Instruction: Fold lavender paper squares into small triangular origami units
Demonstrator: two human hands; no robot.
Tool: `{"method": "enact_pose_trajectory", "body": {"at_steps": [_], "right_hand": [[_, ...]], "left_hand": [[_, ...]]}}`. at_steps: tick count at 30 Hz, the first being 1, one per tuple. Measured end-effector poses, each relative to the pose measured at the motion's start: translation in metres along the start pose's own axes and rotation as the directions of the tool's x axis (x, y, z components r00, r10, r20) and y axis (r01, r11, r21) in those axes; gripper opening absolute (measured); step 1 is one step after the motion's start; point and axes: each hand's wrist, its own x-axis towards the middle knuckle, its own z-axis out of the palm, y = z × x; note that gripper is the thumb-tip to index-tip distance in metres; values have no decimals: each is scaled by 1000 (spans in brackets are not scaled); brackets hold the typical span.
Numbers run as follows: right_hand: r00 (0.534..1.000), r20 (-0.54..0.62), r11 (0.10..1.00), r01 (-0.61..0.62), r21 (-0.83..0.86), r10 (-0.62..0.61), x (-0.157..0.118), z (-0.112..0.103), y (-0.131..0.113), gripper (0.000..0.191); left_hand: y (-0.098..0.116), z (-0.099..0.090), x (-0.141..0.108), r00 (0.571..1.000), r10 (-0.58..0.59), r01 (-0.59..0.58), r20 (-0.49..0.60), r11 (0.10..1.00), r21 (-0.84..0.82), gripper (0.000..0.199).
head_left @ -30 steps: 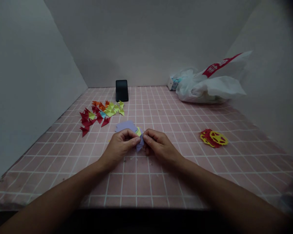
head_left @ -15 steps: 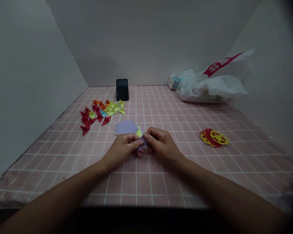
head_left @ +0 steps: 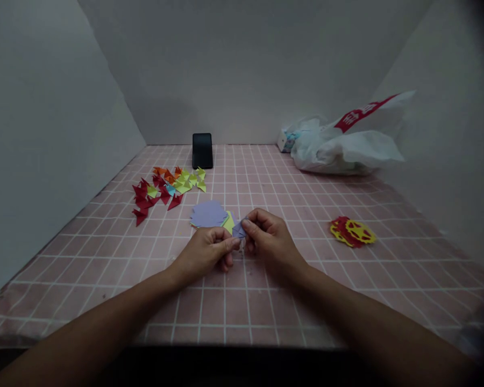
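Note:
A small piece of folded purple paper (head_left: 238, 231) is held between my two hands, just above the table. My left hand (head_left: 207, 247) pinches its lower left edge between thumb and forefinger. On the other side, my right hand (head_left: 271, 236) grips the upper right part, its thumb pressed on the paper. Crease lines show on the paper's face. Right behind my left hand lies a stack of purple paper sheets (head_left: 208, 214), with a yellow-green sheet (head_left: 228, 221) sticking out at its right.
Several folded paper cranes (head_left: 165, 188) in red, orange, yellow and blue lie at the left. Behind them a black phone (head_left: 202, 151) stands upright. Red and yellow paper cutouts (head_left: 353, 232) lie at the right. A white plastic bag (head_left: 342, 148) and a small box (head_left: 285, 141) sit at the back right.
The folded purple paper has been turned, and more of its creased face shows now. My left fingers have shifted down to its lower edge. The view has tilted slightly.

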Motion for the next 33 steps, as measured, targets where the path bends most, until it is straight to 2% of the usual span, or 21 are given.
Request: {"method": "enact_pose_trajectory", "body": {"at_steps": [3,5,7,10,13,16,24,33], "right_hand": [[1000,13,1000,-7,3,7,2,-2,0,22],[1000,25,1000,-17,6,17,2,-2,-1,21],[999,45,1000,-28,13,28,2,-2,-1,21],[995,90,999,-42,25,40,2,-1,-2,20],[992,121,999,-36,37,31,1,2,-2,20],[985,167,998,-53,46,45,0,3,-3,20],[981,194,997,-9,-71,23,1,0,-5,20],[976,211,981,83,-174,-45,-1,-2,-6,25]], "left_hand": [[1,-2,1,998,63,-63,-23,998,7,28],[1,-3,2,991,111,-114,-70,993,-42,21],[1,-4,3,984,143,-154,-103,983,-103,26],[0,-4,3,979,178,-189,-98,976,-109,21],[-1,-3,2,967,196,-213,-163,973,-91,13],[-3,-4,3,957,200,-230,-212,965,-129,15],[-7,-7,4,948,250,-266,-196,962,-62,21],[-6,-6,4,960,208,-239,-187,957,-167,18]]}}
